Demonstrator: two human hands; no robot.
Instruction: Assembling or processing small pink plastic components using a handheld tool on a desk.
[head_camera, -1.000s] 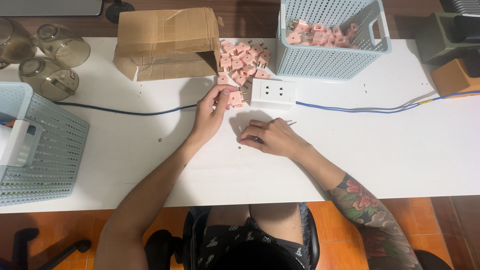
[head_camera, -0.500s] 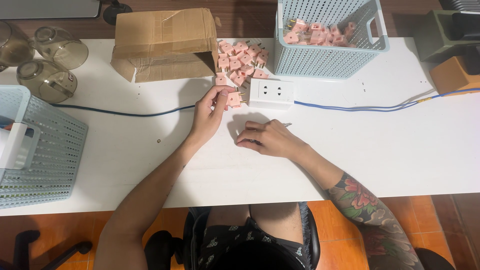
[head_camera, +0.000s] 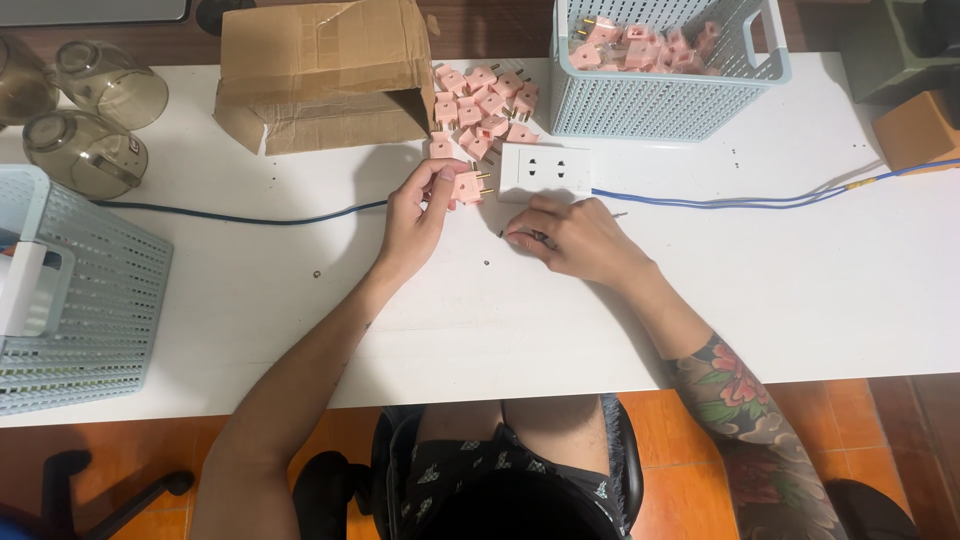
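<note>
My left hand (head_camera: 418, 215) pinches a pink two-pin plug (head_camera: 466, 186), its brass pins pointing right at a white double socket block (head_camera: 545, 172) just beside it. My right hand (head_camera: 575, 240) rests on the white table (head_camera: 780, 290) just below the socket, fingers curled around a thin metal tool (head_camera: 617, 214) whose end sticks out past the knuckles. A heap of the same pink plugs (head_camera: 485, 105) lies behind the socket.
An open cardboard box (head_camera: 320, 75) lies at the back left. A light blue basket (head_camera: 665, 100) of pink plugs stands at the back right, another basket (head_camera: 75, 300) at the left edge. Glass jars (head_camera: 85, 150) lie far left. A blue cable (head_camera: 250, 218) crosses the table.
My right hand has slid a little up the table toward the socket block. My left hand still holds the pink plug in much the same place.
</note>
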